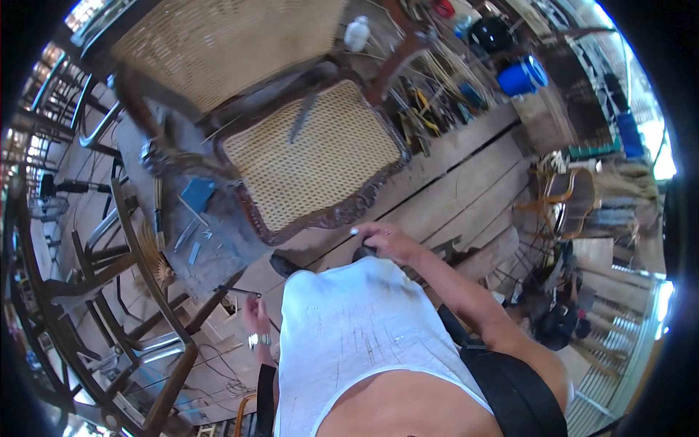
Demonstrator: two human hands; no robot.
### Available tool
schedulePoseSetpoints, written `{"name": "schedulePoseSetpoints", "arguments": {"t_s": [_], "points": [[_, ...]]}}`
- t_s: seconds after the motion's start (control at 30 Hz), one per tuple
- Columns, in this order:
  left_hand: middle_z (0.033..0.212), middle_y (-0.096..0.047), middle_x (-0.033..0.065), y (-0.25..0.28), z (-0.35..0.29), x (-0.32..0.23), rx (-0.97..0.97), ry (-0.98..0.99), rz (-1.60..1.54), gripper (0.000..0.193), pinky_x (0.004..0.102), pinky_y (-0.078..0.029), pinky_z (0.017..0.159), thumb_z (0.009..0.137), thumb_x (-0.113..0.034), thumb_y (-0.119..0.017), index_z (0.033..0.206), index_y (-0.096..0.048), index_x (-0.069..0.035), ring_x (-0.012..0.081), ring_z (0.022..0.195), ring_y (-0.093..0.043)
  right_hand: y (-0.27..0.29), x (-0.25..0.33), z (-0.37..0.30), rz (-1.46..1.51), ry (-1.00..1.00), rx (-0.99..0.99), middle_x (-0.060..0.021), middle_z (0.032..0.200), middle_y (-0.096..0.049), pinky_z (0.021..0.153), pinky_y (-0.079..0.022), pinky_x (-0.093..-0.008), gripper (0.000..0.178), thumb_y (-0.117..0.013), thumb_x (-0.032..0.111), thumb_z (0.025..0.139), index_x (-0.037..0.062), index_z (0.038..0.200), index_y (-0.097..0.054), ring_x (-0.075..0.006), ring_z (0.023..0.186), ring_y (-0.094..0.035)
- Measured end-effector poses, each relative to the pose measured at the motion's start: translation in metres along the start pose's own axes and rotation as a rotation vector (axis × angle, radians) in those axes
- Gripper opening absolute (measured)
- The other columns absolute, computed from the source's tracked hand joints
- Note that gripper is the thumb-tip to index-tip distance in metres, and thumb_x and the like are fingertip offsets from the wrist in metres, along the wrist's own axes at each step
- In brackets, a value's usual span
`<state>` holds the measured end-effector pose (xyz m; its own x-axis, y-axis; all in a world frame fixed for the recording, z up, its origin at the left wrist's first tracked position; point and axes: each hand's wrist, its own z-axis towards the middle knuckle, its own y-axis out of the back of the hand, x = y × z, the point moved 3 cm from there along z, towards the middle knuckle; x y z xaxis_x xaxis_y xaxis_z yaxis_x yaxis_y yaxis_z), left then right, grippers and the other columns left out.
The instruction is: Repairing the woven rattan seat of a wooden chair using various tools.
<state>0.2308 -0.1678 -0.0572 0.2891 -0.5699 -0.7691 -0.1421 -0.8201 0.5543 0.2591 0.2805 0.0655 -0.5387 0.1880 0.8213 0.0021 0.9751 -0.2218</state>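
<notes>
In front of me stands a carved dark wooden chair (258,237) with a woven cane seat (313,156) and a tall cane back (226,51). A narrow dark flat strip, perhaps a blade (302,120), lies on the seat toward its rear. My left hand (253,315), with a metal watch at the wrist, is low on my left; its fingers close round a thin dark tool (239,290) whose kind I cannot make out. My right hand (384,242) hovers before my waist, near the seat's front edge, fingers apart and seemingly without anything in them. One fingertip looks white.
Unfinished wooden chair frames (138,291) crowd the left side. A blue block (198,195) and small scraps lie on the grey surface beside the chair. Hand tools (419,116), cane strands, a white bottle (357,33) and a blue container (522,76) sit behind at right.
</notes>
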Motion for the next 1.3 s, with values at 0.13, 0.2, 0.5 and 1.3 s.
{"name": "schedulePoseSetpoints", "arguments": {"t_s": [0.13,0.2,0.5,1.3], "points": [[0.099,-0.07,0.0108,-0.098,0.033,-0.155,0.1,-0.322,-0.085,0.035,0.032,-0.054,0.073,0.088,-0.018,-0.072,0.117,-0.062,-0.003,0.0194,0.084,-0.068,0.093,-0.029,-0.046,0.359,0.055,-0.26,-0.0013,0.121,-0.065,0.09,-0.046,-0.0274,0.04,-0.057,0.002,0.086,0.0063,0.125,-0.063,-0.0114,0.108,-0.058],[0.095,-0.069,0.0114,-0.159,0.043,-0.239,0.154,-0.394,0.02,0.034,0.032,-0.054,0.073,0.087,-0.021,-0.073,0.114,-0.063,-0.002,0.0211,0.085,-0.068,0.121,-0.038,-0.067,0.416,0.077,-0.295,-0.001,0.121,-0.065,0.089,-0.046,-0.0278,0.039,-0.057,0.003,0.087,0.0065,0.125,-0.063,-0.0115,0.108,-0.058],[0.09,-0.073,0.0094,-0.383,0.134,-0.39,0.16,-0.51,0.204,0.032,0.0366,-0.056,0.073,0.079,-0.033,-0.078,0.101,-0.072,-0.011,0.025,0.083,-0.07,0.184,-0.009,-0.095,0.415,0.257,-0.407,-0.0017,0.122,-0.063,0.093,-0.044,-0.0243,0.037,-0.054,0.008,0.09,0.0036,0.126,-0.061,-0.0083,0.106,-0.056],[0.101,-0.069,0.0221,-0.472,0.117,-0.433,-0.15,0.2,0.205,0.032,0.0474,-0.053,0.086,0.083,-0.028,-0.066,0.104,-0.07,-0.005,0.0375,0.099,-0.065,0.352,0.098,0.002,0.345,0.132,-0.13,-0.0069,0.128,-0.063,0.096,-0.044,-0.0314,0.036,-0.057,0.005,0.091,0.0055,0.127,-0.062,-0.0162,0.116,-0.058]]}}
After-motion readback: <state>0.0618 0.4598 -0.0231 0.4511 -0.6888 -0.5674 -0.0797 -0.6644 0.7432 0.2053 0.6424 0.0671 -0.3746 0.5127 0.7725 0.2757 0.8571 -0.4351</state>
